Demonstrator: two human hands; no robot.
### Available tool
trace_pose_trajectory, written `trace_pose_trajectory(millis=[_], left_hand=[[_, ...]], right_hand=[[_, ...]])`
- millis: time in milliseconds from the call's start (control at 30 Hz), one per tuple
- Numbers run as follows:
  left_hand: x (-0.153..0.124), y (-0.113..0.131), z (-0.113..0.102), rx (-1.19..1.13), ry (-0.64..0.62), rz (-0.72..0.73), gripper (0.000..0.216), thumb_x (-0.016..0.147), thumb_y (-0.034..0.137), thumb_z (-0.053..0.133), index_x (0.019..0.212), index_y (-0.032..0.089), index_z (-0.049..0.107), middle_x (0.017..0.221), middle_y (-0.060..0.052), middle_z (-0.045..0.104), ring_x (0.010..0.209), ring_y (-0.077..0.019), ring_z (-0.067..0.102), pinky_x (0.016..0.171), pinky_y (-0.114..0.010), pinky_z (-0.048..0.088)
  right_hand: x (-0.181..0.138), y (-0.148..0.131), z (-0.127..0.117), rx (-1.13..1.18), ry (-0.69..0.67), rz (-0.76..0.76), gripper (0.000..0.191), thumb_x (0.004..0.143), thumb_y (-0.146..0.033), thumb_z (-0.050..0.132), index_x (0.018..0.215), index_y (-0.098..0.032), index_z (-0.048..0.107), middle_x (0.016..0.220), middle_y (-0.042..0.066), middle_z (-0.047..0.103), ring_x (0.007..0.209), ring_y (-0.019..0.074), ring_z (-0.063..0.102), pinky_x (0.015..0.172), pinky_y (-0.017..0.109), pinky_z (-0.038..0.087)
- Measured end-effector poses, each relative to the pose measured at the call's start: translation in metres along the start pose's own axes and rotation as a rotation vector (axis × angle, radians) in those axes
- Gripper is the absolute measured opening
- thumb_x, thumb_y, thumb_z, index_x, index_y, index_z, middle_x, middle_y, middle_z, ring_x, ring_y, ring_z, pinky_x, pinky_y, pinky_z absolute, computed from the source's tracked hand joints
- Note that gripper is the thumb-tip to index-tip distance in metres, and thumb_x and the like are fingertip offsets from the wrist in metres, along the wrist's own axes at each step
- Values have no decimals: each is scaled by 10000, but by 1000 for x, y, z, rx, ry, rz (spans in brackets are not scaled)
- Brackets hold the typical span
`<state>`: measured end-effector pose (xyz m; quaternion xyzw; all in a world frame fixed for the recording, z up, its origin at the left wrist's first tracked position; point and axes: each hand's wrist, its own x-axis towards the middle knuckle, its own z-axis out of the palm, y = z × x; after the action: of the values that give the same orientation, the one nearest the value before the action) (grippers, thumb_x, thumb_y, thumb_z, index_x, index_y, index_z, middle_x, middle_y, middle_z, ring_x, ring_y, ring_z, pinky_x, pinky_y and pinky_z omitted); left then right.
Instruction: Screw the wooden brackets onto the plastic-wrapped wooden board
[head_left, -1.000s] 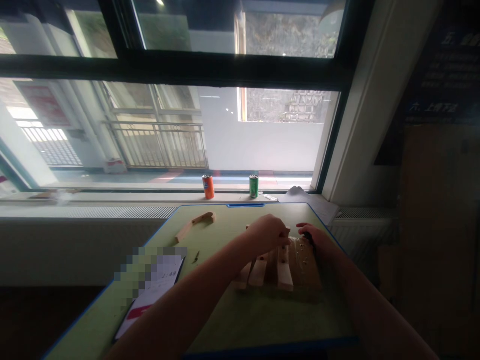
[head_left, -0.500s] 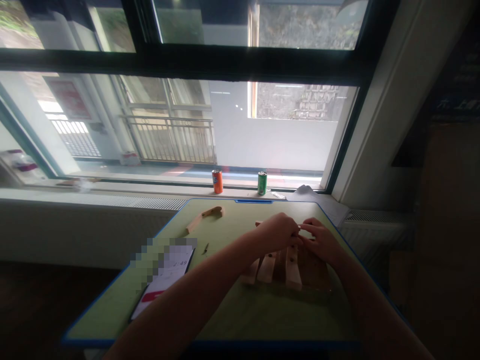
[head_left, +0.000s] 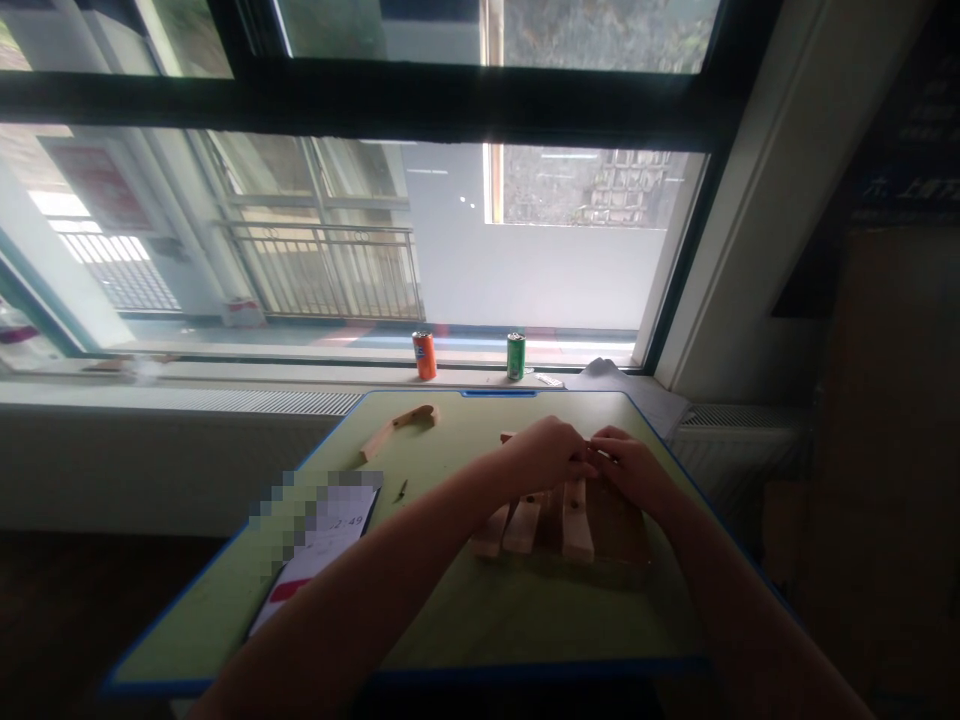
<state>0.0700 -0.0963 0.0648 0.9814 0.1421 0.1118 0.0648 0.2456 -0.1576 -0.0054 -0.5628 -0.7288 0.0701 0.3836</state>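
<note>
My left hand point(head_left: 546, 452) is curled in a closed grip over the far part of several pale wooden strips with dark holes; whatever it holds is hidden under the fingers. My right hand point(head_left: 628, 468) meets it from the right, its fingertips drawn together against the left fingers, and I cannot make out what is between them. Below the hands, the near ends of one wooden strip point(head_left: 577, 535) and another wooden strip point(head_left: 523, 530) fan out over a brown board point(head_left: 619, 530). A third strip point(head_left: 491, 535) is partly covered by my left forearm.
A curved wooden piece point(head_left: 401, 428) lies at the desk's far left. Nearer are a small screw-like piece point(head_left: 403, 490) and a phone point(head_left: 330, 545), partly behind my left arm. An orange can point(head_left: 424, 356) and a green can point(head_left: 516, 357) stand on the windowsill point(head_left: 465, 381).
My view has shifted slightly, so everything sits a little further left and higher. The right fingers have come down closer against the left hand, narrowing the gap between them. The wooden strips keep their arrangement.
</note>
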Motion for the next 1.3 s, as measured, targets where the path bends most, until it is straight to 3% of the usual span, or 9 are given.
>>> trace_pose_trajectory(millis=[300,433,767,1033,1167,1233,1300], left_hand=[[-3,-1,-2,-62,-68,75,251,786,363,550,770,163,700,623,-16,644,513,-79,488,530,-185,336],[-7,-8,-1,-121,-119,114,163,748,245,571,835,191,698,703,-5,670,566,-85,523,579,-180,366],[-6,-7,1,-86,-110,77,182,778,223,536,849,179,698,730,-28,678,605,-102,550,599,-183,380],[-9,-8,14,-40,-21,42,223,802,289,513,766,142,677,678,-34,643,561,-92,516,567,-188,360],[-13,-10,18,-80,18,44,211,798,287,520,786,144,674,681,-25,633,577,-92,513,569,-190,351],[-13,-12,21,-85,27,28,200,787,282,533,758,141,673,663,-21,625,576,-93,511,566,-193,345],[-13,-14,23,-88,22,21,186,772,284,552,746,144,671,666,-17,625,578,-93,513,566,-195,341]], right_hand=[[1,2,0,35,-46,-21,216,854,-299,469,798,-198,651,819,33,564,765,150,533,699,271,404],[1,1,-1,26,-54,-10,255,861,-342,458,807,-195,659,818,35,561,764,150,537,702,273,404],[0,-1,-2,31,-53,10,295,859,-395,452,820,-200,670,829,45,578,758,155,549,704,279,417],[1,-1,0,18,-61,12,263,843,-361,471,934,-226,677,834,43,578,780,168,548,724,297,433],[-2,5,-2,-19,90,56,385,782,-210,484,1154,-235,581,937,53,576,885,190,534,819,340,425],[-1,4,-12,0,214,125,475,762,-141,434,1223,-224,514,1014,65,570,928,191,524,852,362,416],[4,-8,-31,73,216,164,509,781,-145,405,1280,-234,438,1103,70,559,922,180,535,820,361,440]])
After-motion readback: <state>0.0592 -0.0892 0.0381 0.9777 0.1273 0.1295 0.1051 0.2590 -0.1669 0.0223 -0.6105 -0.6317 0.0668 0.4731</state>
